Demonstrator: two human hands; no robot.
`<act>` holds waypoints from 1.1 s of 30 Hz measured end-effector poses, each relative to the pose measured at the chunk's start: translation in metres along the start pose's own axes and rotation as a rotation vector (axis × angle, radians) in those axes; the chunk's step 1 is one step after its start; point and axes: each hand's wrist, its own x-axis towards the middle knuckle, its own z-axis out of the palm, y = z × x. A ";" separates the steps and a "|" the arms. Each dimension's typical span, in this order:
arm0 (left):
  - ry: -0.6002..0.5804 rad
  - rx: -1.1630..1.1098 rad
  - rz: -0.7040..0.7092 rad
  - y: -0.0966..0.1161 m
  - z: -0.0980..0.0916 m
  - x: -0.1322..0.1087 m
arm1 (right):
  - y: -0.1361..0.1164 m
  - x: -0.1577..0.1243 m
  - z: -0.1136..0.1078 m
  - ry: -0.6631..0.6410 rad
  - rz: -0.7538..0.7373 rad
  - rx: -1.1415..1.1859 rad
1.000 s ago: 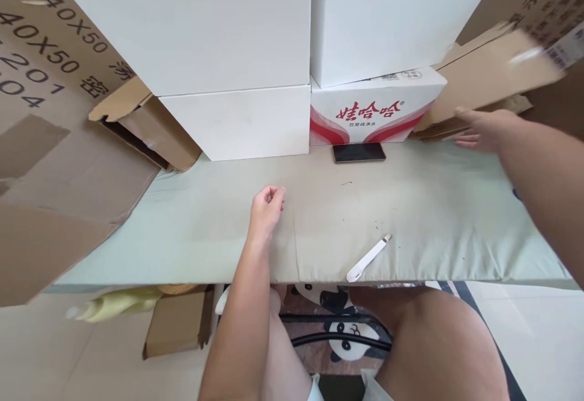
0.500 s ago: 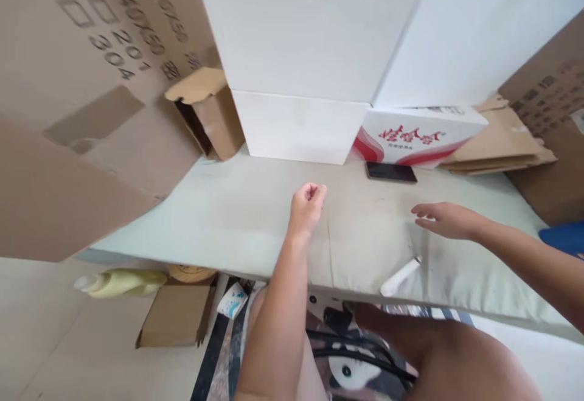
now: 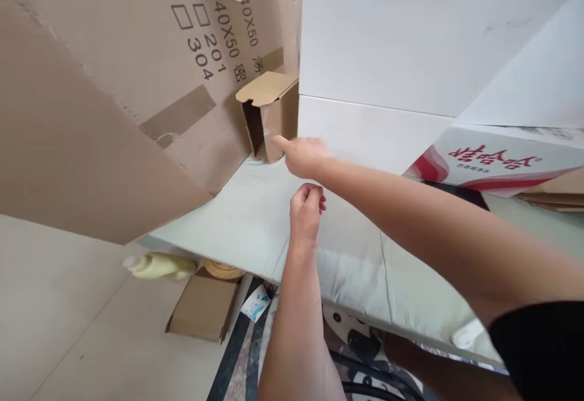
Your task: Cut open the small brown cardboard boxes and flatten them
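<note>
My right hand point(image 3: 301, 154) reaches across to the left and touches the open end of a small brown cardboard box point(image 3: 267, 112) lying against the white boxes. Its forefinger points out onto the box's edge; the other fingers are hidden behind the hand. My left hand point(image 3: 306, 209) rests on the pale green table cover point(image 3: 241, 218) just below the right hand, curled into a loose fist with nothing visible in it.
Large brown cardboard sheets point(image 3: 114, 84) printed "40X50" lean at the left. Stacked white boxes point(image 3: 387, 54) and a red-and-white printed carton point(image 3: 497, 160) stand behind the table. On the floor lie a yellow bottle point(image 3: 157, 265) and a small brown box point(image 3: 203, 306).
My right hand has swung from the flat cardboard at the far right, across the table, to the small brown box at the left. The view has turned left. My left hand stayed put.
</note>
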 end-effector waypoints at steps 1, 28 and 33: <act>0.009 -0.027 -0.006 0.002 -0.004 0.002 | -0.011 0.018 -0.001 0.028 -0.028 -0.042; 0.140 -0.045 0.357 0.007 -0.042 -0.010 | 0.133 -0.288 0.032 0.512 0.127 0.190; -0.310 -0.087 0.168 -0.009 0.008 -0.023 | 0.132 -0.315 0.019 0.630 0.406 0.354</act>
